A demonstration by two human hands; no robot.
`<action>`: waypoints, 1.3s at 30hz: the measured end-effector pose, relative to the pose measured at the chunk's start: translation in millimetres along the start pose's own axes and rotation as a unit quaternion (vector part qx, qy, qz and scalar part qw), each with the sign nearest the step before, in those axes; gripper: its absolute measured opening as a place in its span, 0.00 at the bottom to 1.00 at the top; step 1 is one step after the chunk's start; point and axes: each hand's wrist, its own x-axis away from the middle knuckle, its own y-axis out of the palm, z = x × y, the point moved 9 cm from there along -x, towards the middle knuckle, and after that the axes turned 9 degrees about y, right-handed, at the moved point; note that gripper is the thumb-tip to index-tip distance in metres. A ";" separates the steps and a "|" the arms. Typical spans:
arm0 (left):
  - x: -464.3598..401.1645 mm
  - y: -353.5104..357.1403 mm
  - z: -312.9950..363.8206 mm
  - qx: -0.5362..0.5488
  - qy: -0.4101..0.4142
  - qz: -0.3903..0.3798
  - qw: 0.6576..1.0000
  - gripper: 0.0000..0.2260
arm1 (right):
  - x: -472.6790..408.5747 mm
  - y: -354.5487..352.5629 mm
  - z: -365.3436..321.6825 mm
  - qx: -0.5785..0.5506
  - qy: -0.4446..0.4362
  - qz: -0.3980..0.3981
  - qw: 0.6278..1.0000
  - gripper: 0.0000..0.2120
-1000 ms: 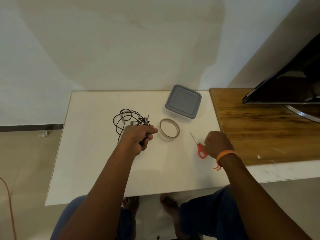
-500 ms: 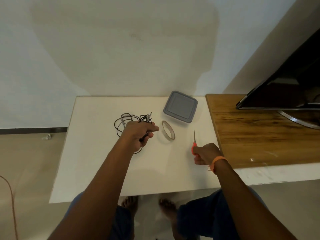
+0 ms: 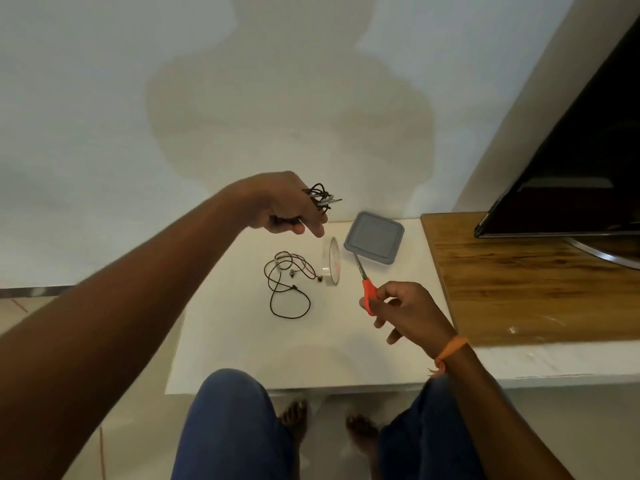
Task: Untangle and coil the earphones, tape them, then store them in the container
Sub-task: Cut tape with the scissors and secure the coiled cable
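Left hand (image 3: 289,206), frame centre, clenched a tangled black earphone bundle (image 3: 321,199); right hand (image 3: 405,311), lower right, gripped orange-handled scissors (image 3: 366,285), blades seemingly closed.

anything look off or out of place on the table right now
The tape roll stands on its edge rather than lying flat, so it might roll. One set of earphones lies in loose loops on the white table. Nothing looks spilled or damaged.
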 end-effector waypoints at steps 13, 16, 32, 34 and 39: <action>39.2 -21.4 44.7 -0.120 0.010 -0.023 0.992 0.12 | 30.4 -16.9 -64.9 0.273 -0.066 0.127 0.951 0.24; 43.4 -24.2 47.9 -0.106 0.001 -0.025 0.994 0.12 | 35.9 -8.5 -79.9 0.228 -0.097 0.147 0.957 0.23; 58.0 -14.9 58.5 0.000 0.005 -0.040 0.999 0.11 | 30.9 0.3 -97.4 0.065 -0.064 0.235 0.968 0.23; 56.8 -16.0 59.6 0.004 0.008 -0.028 1.000 0.11 | 28.1 -2.6 -96.3 0.075 -0.069 0.233 0.967 0.22; 51.5 -23.5 60.3 0.020 0.041 0.006 0.999 0.13 | 28.1 -10.3 -94.6 0.065 -0.103 0.201 0.972 0.19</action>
